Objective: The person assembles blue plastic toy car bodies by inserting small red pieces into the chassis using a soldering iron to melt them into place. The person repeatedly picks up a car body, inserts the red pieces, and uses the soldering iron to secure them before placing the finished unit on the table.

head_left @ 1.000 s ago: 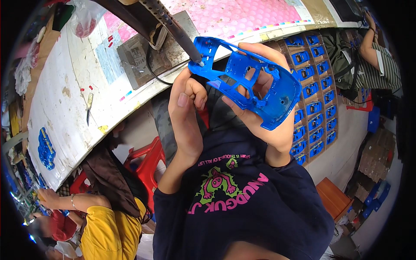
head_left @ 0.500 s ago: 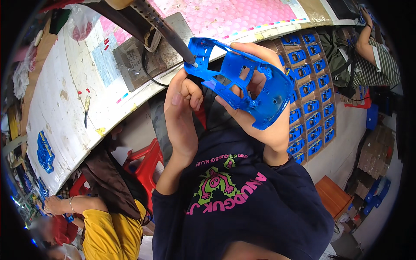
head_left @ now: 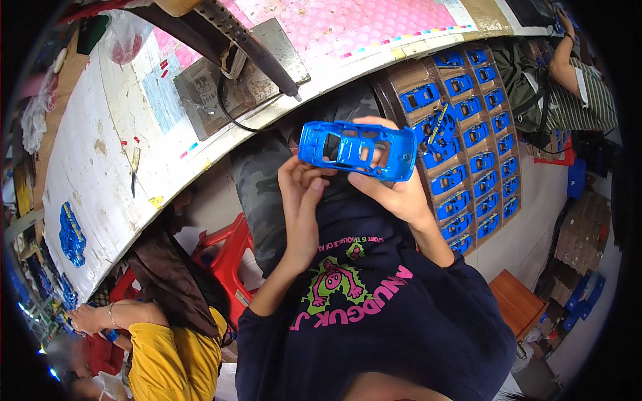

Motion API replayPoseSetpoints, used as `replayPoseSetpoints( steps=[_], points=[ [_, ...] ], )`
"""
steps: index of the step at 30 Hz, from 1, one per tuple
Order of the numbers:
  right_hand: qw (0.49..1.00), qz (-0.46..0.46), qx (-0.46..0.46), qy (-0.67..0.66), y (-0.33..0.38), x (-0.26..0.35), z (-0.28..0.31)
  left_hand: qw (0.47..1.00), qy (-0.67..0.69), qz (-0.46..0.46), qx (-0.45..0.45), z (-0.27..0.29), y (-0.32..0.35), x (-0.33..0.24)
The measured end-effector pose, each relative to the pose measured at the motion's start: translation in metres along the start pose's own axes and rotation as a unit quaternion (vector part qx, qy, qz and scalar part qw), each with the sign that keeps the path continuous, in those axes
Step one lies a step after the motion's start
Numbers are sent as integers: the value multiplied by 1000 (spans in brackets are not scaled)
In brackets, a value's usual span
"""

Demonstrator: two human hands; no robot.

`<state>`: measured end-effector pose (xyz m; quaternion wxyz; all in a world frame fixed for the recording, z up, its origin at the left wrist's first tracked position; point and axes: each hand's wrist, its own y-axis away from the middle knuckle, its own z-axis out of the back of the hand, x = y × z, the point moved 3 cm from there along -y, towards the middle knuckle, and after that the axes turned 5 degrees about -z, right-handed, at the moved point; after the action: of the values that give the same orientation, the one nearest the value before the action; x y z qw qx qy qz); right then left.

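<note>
Across a worn white surface (head_left: 100,157), a dark perforated metal arm (head_left: 264,61) slants to the near edge; just off that edge, the right grip (head_left: 406,197) pinches a blue plastic car-body shell (head_left: 351,148), while the curled left grip (head_left: 302,200) sits at its lower left corner, its hold impossible to tell.

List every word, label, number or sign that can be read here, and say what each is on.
I won't copy out wording, but here is where print shows.
Dark blue shirt: legible pink lettering, small and large, around a cartoon figure.
Grey metal plate on the white table: dark marks, too small to read.
Blue car shell in the right hand: no lettering that can be made out.
</note>
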<state>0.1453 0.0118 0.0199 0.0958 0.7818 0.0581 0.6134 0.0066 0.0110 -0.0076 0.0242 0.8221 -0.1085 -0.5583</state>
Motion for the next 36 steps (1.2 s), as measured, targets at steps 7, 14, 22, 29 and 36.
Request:
replayPoseSetpoints(
  steps=[7,14,22,29,36],
  points=[
    [938,-147,-109,-294,23,-59,5,995,-53,-88,6,-7,30,9],
    [808,-284,-56,-513,25,-72,-10,928,-269,-250,62,-12,45,13],
    [772,-307,13,-556,30,-87,-10,927,-252,-266,80,-14,48,11],
    [781,-367,-118,-492,30,-74,-21,911,-297,-278,68,-12,49,5],
    [752,-372,-15,-544,36,-101,-22,827,-434,-355,29,0,52,12]
  ],
)
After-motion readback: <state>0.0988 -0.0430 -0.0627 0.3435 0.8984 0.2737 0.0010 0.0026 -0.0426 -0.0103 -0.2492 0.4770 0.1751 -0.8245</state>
